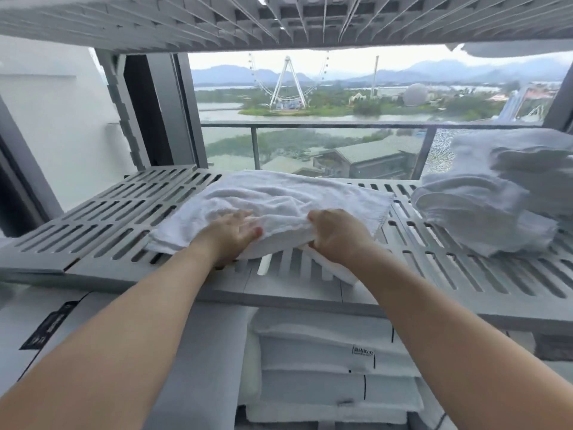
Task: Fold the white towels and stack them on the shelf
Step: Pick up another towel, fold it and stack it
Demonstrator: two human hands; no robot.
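A white towel [279, 197] lies partly folded in the middle of the grey slatted shelf [102, 231]. My left hand [231, 234] rests on the towel's near edge, fingers spread and pressing down, with the thumb under the edge. My right hand [336, 235] grips a bunched fold of the same towel at its near right side, and a flap hangs below it over the shelf front. A loose pile of white towels [493, 197] sits at the shelf's right end.
Another slatted shelf [217, 20] hangs close overhead. Below the front edge, folded white towels [328, 377] are stacked on a lower level. Behind the shelf stand a window and a balcony railing [310, 125]. The shelf's left part is bare slats.
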